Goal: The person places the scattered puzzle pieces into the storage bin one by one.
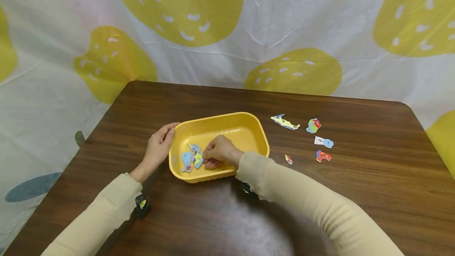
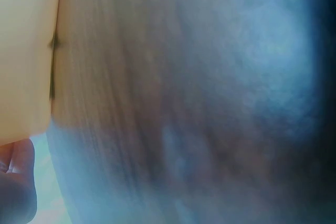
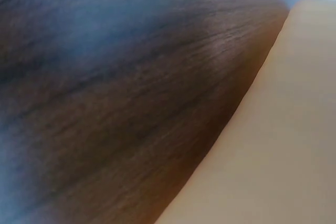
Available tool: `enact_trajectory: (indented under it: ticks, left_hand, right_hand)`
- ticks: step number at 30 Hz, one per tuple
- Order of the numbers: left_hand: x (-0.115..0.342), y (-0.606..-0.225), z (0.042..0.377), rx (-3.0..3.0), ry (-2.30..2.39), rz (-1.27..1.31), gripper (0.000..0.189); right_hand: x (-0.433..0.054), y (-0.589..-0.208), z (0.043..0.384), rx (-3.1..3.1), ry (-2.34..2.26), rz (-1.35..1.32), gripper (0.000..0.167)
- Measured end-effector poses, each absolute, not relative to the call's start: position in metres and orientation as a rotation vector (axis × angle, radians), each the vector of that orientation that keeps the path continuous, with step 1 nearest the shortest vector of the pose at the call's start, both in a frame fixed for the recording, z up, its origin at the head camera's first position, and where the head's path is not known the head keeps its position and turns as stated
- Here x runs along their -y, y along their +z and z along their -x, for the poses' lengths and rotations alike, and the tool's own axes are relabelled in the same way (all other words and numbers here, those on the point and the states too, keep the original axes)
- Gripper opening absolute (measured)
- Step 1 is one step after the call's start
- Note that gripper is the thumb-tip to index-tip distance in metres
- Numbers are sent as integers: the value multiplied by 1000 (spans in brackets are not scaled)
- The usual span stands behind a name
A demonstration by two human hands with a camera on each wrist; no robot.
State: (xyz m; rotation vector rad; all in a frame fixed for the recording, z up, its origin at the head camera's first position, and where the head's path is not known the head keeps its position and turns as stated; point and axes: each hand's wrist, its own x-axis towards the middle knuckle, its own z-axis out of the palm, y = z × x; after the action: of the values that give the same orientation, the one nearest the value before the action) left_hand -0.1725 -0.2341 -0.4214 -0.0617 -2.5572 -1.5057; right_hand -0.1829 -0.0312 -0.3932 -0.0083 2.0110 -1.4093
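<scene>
A yellow plastic tray (image 1: 249, 129) sits on the brown table in the head view. My left hand (image 1: 157, 145) grips its left end, with the thumb up at the rim. Inside the tray, toward its left side, lie irregular puzzle pieces: a light blue one (image 1: 186, 160) and a blue and yellow one (image 1: 197, 158) right beside it. Reaching in over the near rim, my right hand (image 1: 221, 151) has its fingers curled and pinches the right edge of the blue and yellow piece. Both wrist views show mostly blurred tabletop and pale surfaces.
On the table (image 1: 373, 161) right of the tray lie several loose pieces, among them a long yellow one (image 1: 285, 122), a green and red one (image 1: 313, 125), a white and blue one (image 1: 324, 142) and a red one (image 1: 323, 155). A patterned curtain (image 1: 220, 62) hangs behind.
</scene>
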Motion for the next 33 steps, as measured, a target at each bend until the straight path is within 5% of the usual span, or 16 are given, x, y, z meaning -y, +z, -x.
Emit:
enact_trajectory:
  ticks: [24, 33]
  left_hand:
    - [217, -384, 150, 2590, -1513, 66, 34]
    - [230, -412, 167, 2608, -1509, 44, 37]
  right_hand:
    - [11, -373, 183, -1948, -1612, 89, 25]
    - [-41, -355, 172, -1865, -1896, 111, 28]
